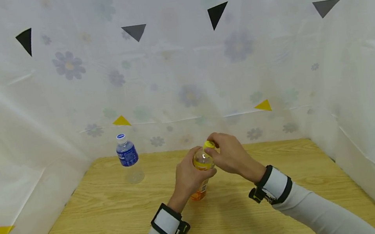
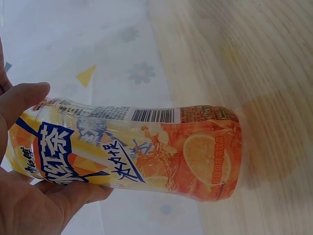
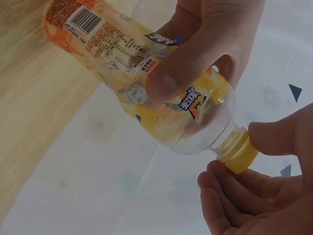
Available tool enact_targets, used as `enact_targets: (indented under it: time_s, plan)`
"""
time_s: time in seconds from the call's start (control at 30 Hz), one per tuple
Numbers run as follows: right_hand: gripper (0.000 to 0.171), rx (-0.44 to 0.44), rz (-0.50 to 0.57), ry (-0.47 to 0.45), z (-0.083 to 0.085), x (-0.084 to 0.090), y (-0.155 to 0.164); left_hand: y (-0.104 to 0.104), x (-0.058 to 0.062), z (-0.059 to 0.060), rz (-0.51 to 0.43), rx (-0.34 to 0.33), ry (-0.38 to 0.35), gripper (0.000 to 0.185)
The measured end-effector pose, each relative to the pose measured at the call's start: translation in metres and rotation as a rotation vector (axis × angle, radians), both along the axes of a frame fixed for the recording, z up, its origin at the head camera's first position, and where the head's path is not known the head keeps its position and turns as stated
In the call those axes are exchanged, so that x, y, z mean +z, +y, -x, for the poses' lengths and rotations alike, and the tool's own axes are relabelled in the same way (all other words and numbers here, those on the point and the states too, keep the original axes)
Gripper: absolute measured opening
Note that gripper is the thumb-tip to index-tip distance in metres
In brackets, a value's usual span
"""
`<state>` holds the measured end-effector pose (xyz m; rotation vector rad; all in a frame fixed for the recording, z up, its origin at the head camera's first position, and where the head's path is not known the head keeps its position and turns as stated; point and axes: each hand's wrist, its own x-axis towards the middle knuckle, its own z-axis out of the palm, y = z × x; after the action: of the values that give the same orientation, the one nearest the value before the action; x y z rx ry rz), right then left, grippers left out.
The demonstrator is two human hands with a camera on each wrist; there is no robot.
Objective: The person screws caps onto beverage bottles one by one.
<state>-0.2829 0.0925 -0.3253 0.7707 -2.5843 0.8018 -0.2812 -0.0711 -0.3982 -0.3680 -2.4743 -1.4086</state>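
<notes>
Two pale sleeves [image 1: 324, 209] reach over the wooden worktop [image 1: 98, 219]. The left hand [image 1: 192, 175] is wrapped round an orange-and-yellow bottle [image 1: 203, 164], tilted, midway between the worktop's left and right edges — the right hand [image 1: 232, 153] pinches its yellow cap [image 1: 208, 144] at the neck. Near the far left corner stands a blue-labelled bottle [image 1: 127, 155]; beyond the far edge, a flower-patterned white sheet [image 1: 174, 71].

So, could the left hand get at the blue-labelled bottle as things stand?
Probably not without letting go first: the left hand grips the yellow-capped bottle. Otherwise, the way over the table to the blue-labelled bottle looks free.
</notes>
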Motion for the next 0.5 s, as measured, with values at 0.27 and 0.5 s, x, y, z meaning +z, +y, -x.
enact_targets:
  time_s: [0.27,0.5]
  plan:
    - [0.023,-0.040,0.052,0.011,0.0035,-0.0037,0.0016,0.0005,0.0005,-0.0017,0.003,-0.001,-0.035,0.076]
    - [0.024,-0.044,0.056,0.038,0.0048,-0.0049,0.0020,0.0000,0.0004,-0.0008,-0.004,-0.009,-0.025,0.075]
